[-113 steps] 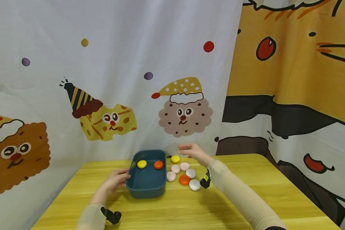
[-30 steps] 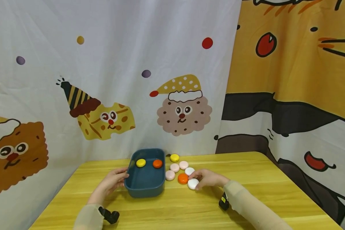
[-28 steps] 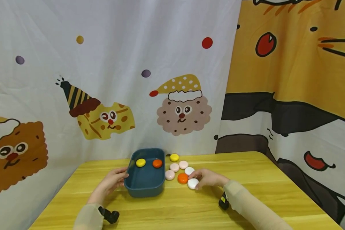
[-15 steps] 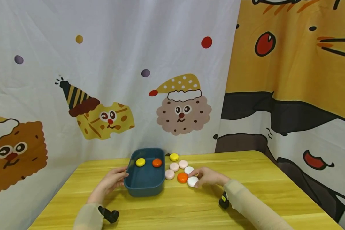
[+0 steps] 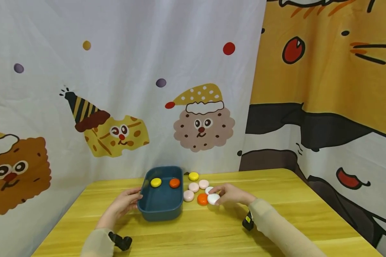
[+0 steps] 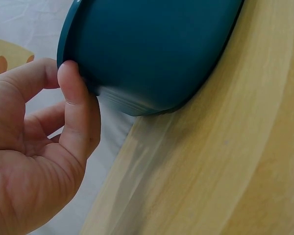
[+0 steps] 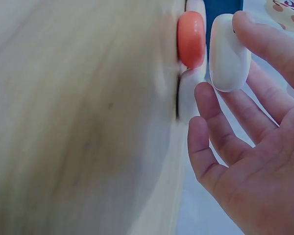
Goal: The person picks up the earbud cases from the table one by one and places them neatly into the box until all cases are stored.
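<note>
My left hand (image 5: 124, 201) holds the left rim of a dark blue plastic box (image 5: 162, 215), its fingertips on the edge in the left wrist view. A yellow disc (image 5: 156, 182) and an orange disc (image 5: 174, 183) lie inside the box. My right hand (image 5: 233, 194) pinches a glossy white disc (image 7: 229, 54) between thumb and fingers, raised off the table in the right wrist view. Close by lie an orange disc (image 5: 202, 199) and another white disc (image 5: 208, 190), partly hidden behind the held one.
Right of the box, pink discs (image 5: 193, 187) and a yellow disc (image 5: 193, 176) lie on the yellow wood-grain table (image 5: 167, 239). A printed curtain (image 5: 125, 89) hangs right behind the table's back edge.
From above the back of the group, my right hand has come down to the front white disc, gripped it and lifted it slightly. The left hand stays at the box.
</note>
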{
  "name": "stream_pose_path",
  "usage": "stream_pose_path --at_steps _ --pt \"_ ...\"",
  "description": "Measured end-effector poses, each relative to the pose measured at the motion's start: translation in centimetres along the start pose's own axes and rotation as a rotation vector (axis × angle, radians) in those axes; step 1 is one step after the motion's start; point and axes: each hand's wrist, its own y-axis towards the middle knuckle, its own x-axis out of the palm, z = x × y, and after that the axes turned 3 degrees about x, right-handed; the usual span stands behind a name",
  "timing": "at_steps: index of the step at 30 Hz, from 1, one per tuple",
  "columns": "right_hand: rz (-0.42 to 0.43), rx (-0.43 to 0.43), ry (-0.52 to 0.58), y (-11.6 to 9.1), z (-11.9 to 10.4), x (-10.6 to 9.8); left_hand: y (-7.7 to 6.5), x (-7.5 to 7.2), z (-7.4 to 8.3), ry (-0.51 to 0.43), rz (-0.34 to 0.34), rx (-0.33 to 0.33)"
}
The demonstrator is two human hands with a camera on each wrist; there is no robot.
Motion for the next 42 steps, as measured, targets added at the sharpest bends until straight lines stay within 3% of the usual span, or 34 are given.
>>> stream_pose_path --at_steps 14,26,42 --pt "-0.011 -0.035 -0.001 0.7 -1.7 -0.8 -0.1 0.2 0.0 0.024 0.043 -0.010" --pt "0.019 -0.045 0.005 1.3 -3.8 -1.9 0.0 -0.1 -0.3 0.025 0.006 0.010" --pt "0.019 -0.050 -0.011 2.7 -5.5 -1.6 -0.1 -0.3 -0.1 0.009 -0.023 0.018"
